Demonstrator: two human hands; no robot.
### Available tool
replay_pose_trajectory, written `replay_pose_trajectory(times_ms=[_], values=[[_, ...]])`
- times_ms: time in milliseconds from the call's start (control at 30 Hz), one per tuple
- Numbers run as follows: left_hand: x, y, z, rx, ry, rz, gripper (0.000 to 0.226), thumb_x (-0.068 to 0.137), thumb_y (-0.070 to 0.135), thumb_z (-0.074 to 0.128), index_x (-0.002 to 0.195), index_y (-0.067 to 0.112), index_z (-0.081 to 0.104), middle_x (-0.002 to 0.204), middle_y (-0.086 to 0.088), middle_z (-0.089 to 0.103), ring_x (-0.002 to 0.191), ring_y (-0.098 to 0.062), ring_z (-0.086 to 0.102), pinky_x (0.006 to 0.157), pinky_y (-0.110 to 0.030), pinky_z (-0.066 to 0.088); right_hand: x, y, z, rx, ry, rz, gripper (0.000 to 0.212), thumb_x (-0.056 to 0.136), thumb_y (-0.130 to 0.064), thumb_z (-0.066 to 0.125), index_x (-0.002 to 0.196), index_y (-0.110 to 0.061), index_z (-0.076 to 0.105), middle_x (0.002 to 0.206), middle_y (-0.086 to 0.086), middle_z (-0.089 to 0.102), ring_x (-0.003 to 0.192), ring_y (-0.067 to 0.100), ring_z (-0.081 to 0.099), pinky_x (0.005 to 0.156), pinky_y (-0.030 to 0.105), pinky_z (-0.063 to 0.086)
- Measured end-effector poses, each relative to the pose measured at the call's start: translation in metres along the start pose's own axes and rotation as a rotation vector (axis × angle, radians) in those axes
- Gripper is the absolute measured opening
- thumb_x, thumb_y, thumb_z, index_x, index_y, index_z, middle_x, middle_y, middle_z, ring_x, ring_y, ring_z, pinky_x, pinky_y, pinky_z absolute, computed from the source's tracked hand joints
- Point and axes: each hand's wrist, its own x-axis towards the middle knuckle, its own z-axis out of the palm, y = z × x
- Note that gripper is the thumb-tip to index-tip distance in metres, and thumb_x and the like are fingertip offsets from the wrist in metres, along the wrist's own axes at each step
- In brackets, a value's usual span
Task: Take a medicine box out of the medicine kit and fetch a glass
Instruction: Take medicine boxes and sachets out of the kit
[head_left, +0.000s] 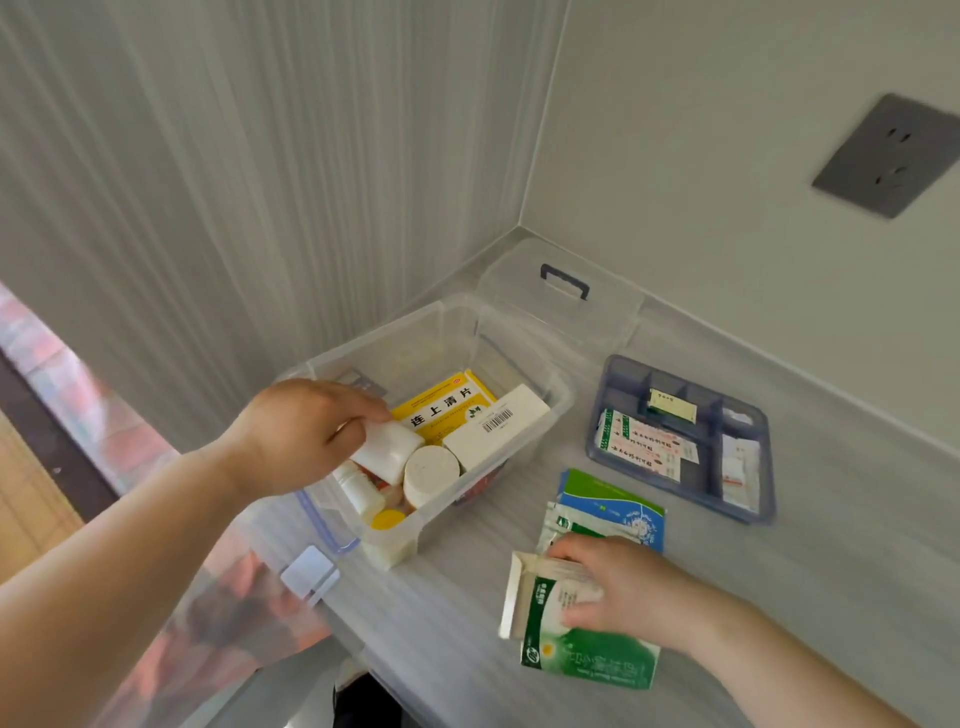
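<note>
Pale bench in a wall corner; clear medicine kit standing open on it, its lid behind the kit and a blue divider tray to the kit's right; sachets lying in front of the tray. Inside the kit, a yellow medicine box lies flat, long axis running toward the kit's far right corner, just beyond the left hand, the nearer hand; its fingers grip a white bottle. Right hand, well apart from the kit, fingers closed on a green-and-white box on the bench. No glass visible.
</note>
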Motion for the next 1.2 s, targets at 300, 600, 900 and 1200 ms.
replay_pose_trajectory(times_ms=[300,600,900,1200], values=[[-0.002,-0.001,0.001,-0.042,0.074,-0.002,0.060,0.071,0.038,0.021,0.107,0.026,0.067,0.120,0.010,0.064,0.111,-0.013,0.056,0.088,-0.025,0.041,-0.014,-0.012,-0.036,-0.027,0.330,-0.177,0.029,0.081,-0.032,0.060,0.109,-0.025,0.060,0.098,-0.018,0.055,0.091,-0.007,0.048,0.086,0.010,0.037],[-0.004,0.000,-0.007,-0.073,0.132,0.120,0.045,0.067,0.028,0.032,0.074,0.018,0.076,0.080,0.004,0.077,0.070,-0.013,0.071,0.061,-0.023,0.054,0.095,-0.117,-0.120,-0.226,0.277,-0.361,0.028,0.087,-0.010,0.049,0.113,-0.017,0.059,0.122,0.004,0.060,0.109,0.017,0.054,0.087,0.026,0.041],[0.001,-0.009,-0.002,-0.159,0.137,0.162,0.035,0.066,0.026,0.040,0.069,0.025,0.075,0.076,0.012,0.076,0.065,-0.008,0.071,0.056,-0.019,0.056,0.173,-0.100,-0.090,-0.592,-0.108,-0.229,0.057,0.073,-0.021,0.065,0.124,-0.012,0.041,0.120,0.013,0.055,0.106,0.032,0.054,0.089,0.043,0.049],[0.002,-0.007,-0.003,-0.168,0.134,0.150,0.034,0.066,0.027,0.041,0.069,0.024,0.074,0.076,0.012,0.076,0.066,-0.009,0.070,0.058,-0.019,0.055,0.171,-0.102,-0.107,-0.623,-0.067,-0.240,0.046,0.075,-0.017,0.063,0.120,-0.018,0.050,0.119,0.012,0.048,0.114,0.028,0.039,0.088,0.036,0.039]])
